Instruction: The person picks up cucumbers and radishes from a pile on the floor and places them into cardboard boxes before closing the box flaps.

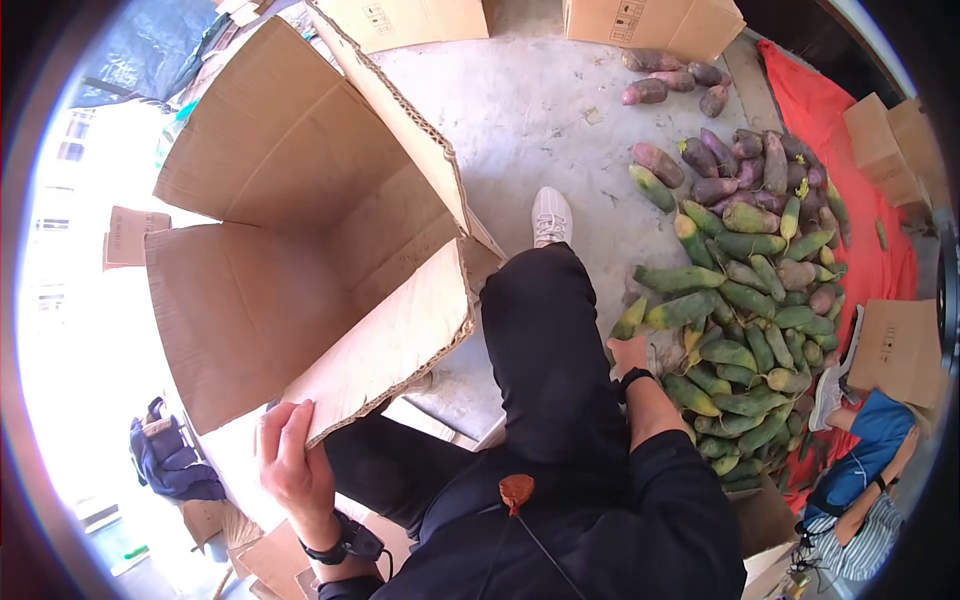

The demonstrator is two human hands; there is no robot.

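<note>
A big cardboard box (290, 290) stands tilted at my left with its flaps open and its inner walls showing. My left hand (292, 455) pinches the edge of the near flap (390, 345), thumb on one side and fingers on the other. Down at the left edge of a heap of green radishes (745, 300), my right hand (628, 352) is closed at the lower end of a yellow-green radish (629, 319). Its fingertips are partly hidden. Purple radishes (720, 165) lie at the far side of the heap.
A red sheet (830, 110) runs along the heap's right side. Cardboard boxes (650, 25) stand at the back, with another box (897, 345) at the right. A person in a striped top (860, 540) is at the lower right. My shoe (551, 216) rests on the concrete floor (500, 110).
</note>
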